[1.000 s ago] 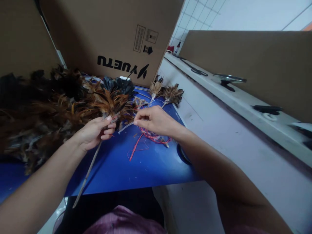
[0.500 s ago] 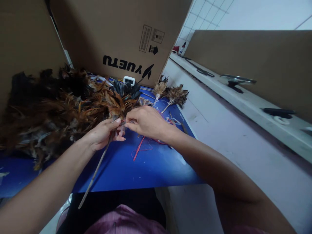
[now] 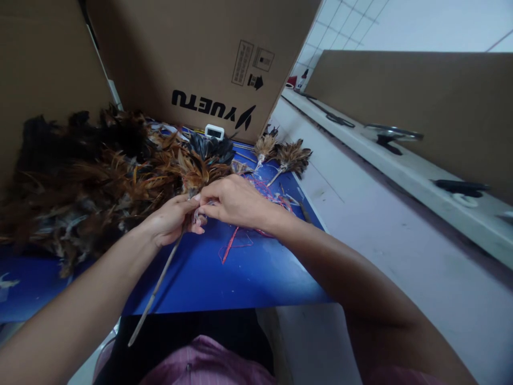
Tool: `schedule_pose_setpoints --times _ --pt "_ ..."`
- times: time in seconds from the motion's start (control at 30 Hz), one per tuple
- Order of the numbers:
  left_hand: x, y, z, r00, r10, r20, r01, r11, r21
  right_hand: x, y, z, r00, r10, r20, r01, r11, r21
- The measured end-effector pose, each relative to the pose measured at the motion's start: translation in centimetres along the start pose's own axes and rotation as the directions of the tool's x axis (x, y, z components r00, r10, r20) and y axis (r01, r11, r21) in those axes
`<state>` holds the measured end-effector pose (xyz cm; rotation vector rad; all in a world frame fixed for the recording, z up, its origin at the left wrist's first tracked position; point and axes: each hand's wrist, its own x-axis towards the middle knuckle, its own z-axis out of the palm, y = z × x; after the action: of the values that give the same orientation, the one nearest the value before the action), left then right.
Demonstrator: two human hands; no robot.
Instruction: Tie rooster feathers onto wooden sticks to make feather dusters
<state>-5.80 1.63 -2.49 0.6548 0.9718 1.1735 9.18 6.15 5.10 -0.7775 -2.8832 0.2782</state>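
Observation:
My left hand (image 3: pixel 176 216) is closed around the stick of a feather duster (image 3: pixel 206 160), just below its brown and black feathers. The thin stick (image 3: pixel 156 291) slants down toward me, past the table's front edge. Against the left fingertips, my right hand (image 3: pixel 232 200) pinches a thin, clear plastic strip (image 3: pixel 197 216) at the base of the feathers. Part of that strip is hidden by the fingers. Red string (image 3: pixel 230 245) lies loose on the blue table (image 3: pixel 256 283), below my right wrist.
A big heap of brown and black feathers (image 3: pixel 92 198) covers the table's left side. Two small feather dusters (image 3: pixel 292 156) lie at the back right. Behind stand a cardboard box (image 3: pixel 160 53) and a small white digital display (image 3: pixel 214 132). Scissors (image 3: pixel 339 118) rest on the right ledge.
My right fingers have shifted slightly left, closer to the left fingertips. The left hand keeps its hold on the stick. The whole view has moved a little.

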Motion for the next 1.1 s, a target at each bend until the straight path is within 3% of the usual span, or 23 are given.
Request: schedule_pose_setpoints --times 0.27,0.9,1.1 --pt "-0.3 0.2 0.3 0.999 -0.003 0.039 0.003 1.000 -0.013 0.4 -0.2 0.7 0.999 0.052 0.000 -0.052 0.990 -0.132" --pt "-0.2 -0.2 0.1 0.997 -0.046 0.062 0.042 0.996 0.075 0.1 0.5 1.7 0.999 0.041 -0.023 -0.042 0.997 -0.068" --pt "0.0 -0.4 0.1 0.997 0.019 0.069 -0.028 0.991 0.134 0.2 0.1 1.4 0.996 0.084 0.000 -0.084 0.990 -0.109"
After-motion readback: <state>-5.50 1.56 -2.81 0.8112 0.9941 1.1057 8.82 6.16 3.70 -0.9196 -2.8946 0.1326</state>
